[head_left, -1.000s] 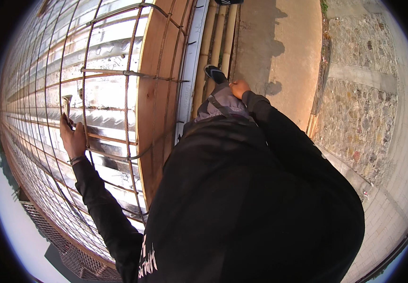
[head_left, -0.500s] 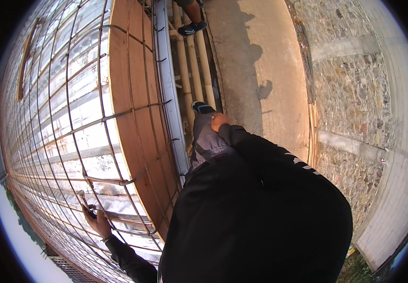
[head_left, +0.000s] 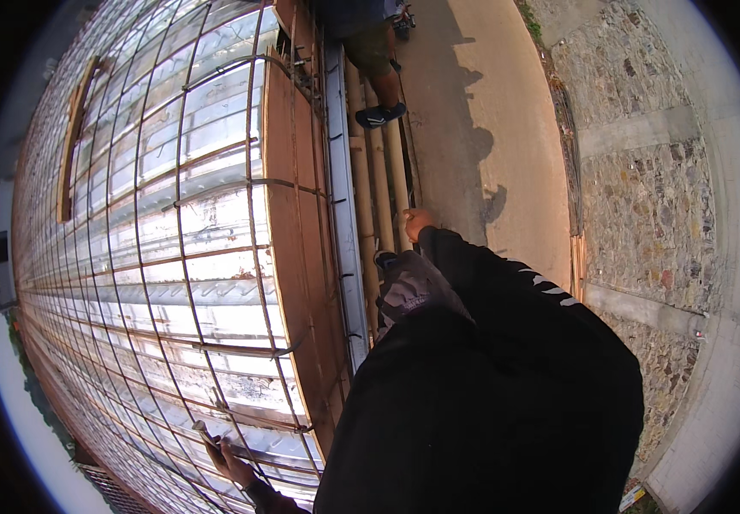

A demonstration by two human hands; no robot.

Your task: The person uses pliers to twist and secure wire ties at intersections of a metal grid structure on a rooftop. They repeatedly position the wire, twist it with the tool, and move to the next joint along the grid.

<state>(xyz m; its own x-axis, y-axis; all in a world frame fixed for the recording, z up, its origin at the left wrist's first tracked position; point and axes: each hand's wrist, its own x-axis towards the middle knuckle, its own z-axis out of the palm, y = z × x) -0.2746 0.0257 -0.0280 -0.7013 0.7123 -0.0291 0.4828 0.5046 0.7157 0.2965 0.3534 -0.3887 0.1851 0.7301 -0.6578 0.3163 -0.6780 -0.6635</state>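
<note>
1. The left hand (head_left: 231, 463) is grasping a small hand tool (head_left: 199, 427), its grip curling round the handle while the pale metal head is pointing toward eleven o'clock.
2. Hand and tool are showing at seven o'clock, over the grid of steel bars (head_left: 251, 182) (whether they are touching a bar is hard to tell).
3. The right hand (head_left: 419, 224) is showing near the centre, toward two o'clock, fingers bending; I cannot tell whether its grip is clenching on anything.
4. Beneath the grid, ridged metal sheeting (head_left: 216, 223) is spreading across nine o'clock, and a wooden strip (head_left: 76, 137) is lying at ten.
5. A brown board (head_left: 283, 231) is edging the sheeting; a grey metal channel (head_left: 344, 231) and bamboo poles (head_left: 381, 180) are running beside it toward twelve.
6. A co-worker's dark shoe (head_left: 381, 116) is resting at twelve, over the poles.
7. A concrete path (head_left: 524, 171) is stretching at two o'clock, and a stone wall (head_left: 653, 206) is rising at three.
</note>
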